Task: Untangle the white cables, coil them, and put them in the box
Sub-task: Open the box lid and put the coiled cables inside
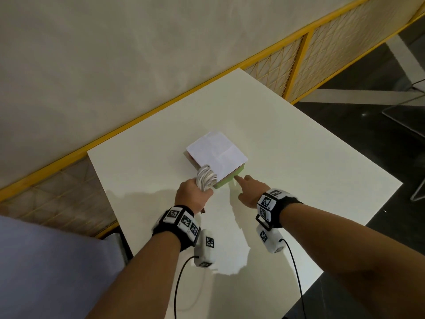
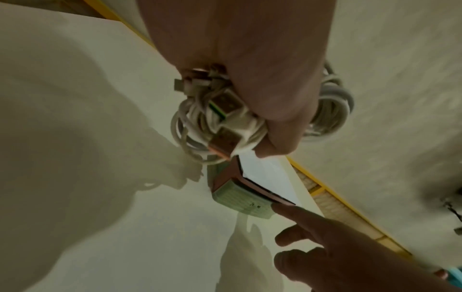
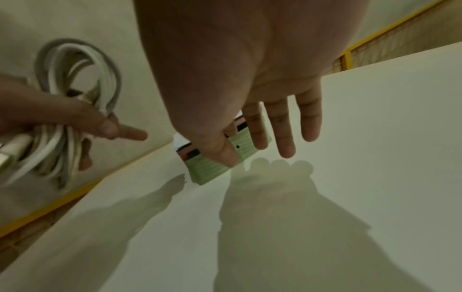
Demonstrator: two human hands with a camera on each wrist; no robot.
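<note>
My left hand [image 1: 192, 195] grips the coiled white cables [image 1: 206, 177], fingers wrapped round the middle of the bundle, which I hold above the counter [image 1: 299, 157] just at the near corner of the box [image 1: 224, 184]. The bundle's long axis runs from my fist up and away toward the box, one set of loops rising above my knuckles and another hanging out below my palm. The strands are round, white to pale grey, wound several times over; in the left wrist view two flat USB plugs [image 2: 225, 126] stick out of the lower end, one with a green insert and one with an orange one, and a smaller connector lies beside them. My right hand [image 1: 250, 192] is open, holding nothing, fingers straight and spread, the forefinger reaching to the box's near edge under its lid; whether it touches I cannot tell. The box sits near the middle of the counter, closer to the far edge, set cornerwise to it. Its body is pale green and ribbed, with a pink-brown rim, and a white lid [image 1: 216, 153] lies over it. A small dark mark on the green side is too blurred to read.
</note>
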